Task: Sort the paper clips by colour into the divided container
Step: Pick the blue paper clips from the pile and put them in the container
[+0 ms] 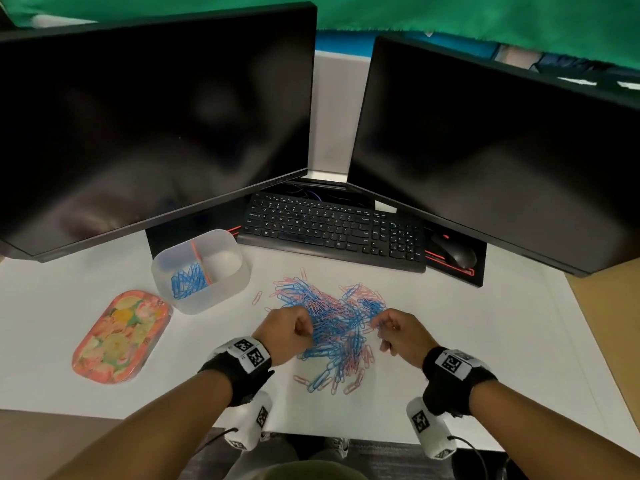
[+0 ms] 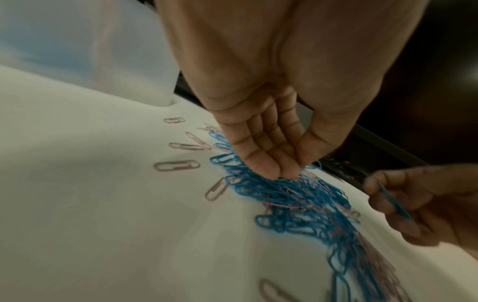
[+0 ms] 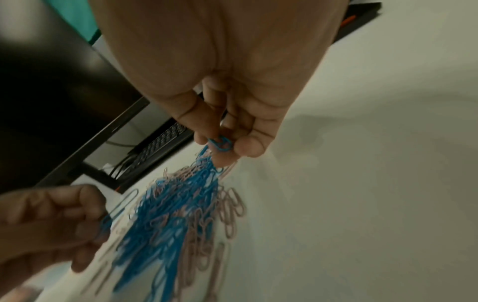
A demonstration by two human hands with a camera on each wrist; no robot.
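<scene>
A mixed pile of blue and pink paper clips lies on the white desk in front of me. The translucent divided container stands to its left. Blue clips fill the container's left compartment, and I see none in the right one. My left hand is at the pile's left edge, fingers curled, pinching a blue clip. My right hand is at the pile's right edge and pinches blue clips between thumb and fingers, just above the heap. A few pink clips lie loose beside the pile.
A flowered oval tin lies left of the container. A black keyboard and mouse sit behind the pile, under two dark monitors. The desk's front edge runs just below my wrists.
</scene>
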